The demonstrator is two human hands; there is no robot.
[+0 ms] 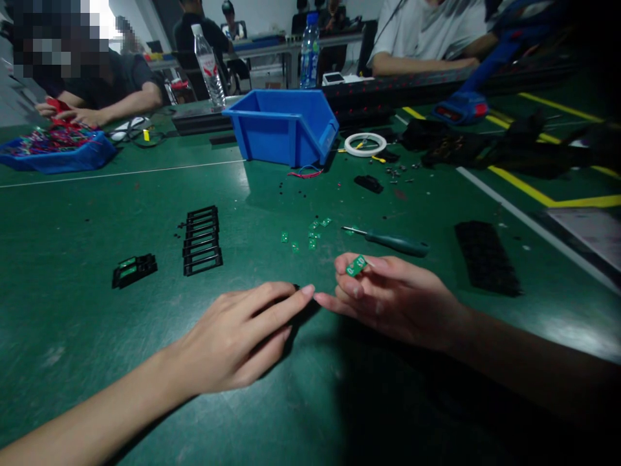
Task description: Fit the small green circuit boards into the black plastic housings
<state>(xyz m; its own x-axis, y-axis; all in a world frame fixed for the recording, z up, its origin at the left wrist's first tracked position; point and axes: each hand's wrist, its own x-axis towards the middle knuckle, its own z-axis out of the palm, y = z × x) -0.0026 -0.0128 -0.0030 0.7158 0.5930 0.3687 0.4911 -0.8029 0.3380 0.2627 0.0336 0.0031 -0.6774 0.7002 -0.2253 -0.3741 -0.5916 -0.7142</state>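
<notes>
My right hand (pixel 388 298) pinches a small green circuit board (pixel 356 265) between thumb and forefinger, just above the green table (pixel 72 323). My left hand (pixel 247 333) lies on the table beside it, fingers curled over a small black part (pixel 295 287) that is mostly hidden; its fingertips touch those of my right hand. Several more small green boards (pixel 310 236) lie scattered just beyond my hands. A green-handled screwdriver (pixel 395 243) lies to their right. A row of black plastic frames (pixel 202 239) sits at the left, with a frame holding green boards (pixel 134 269) further left.
A blue bin (pixel 284 126) stands at the back centre, with two water bottles (pixel 209 65) behind it. A black pad (pixel 485 257) lies at right, a white tape roll (pixel 365 144) behind it. Other people sit at the far side; one person's hands (pixel 72 115) work over a blue tray (pixel 58 155).
</notes>
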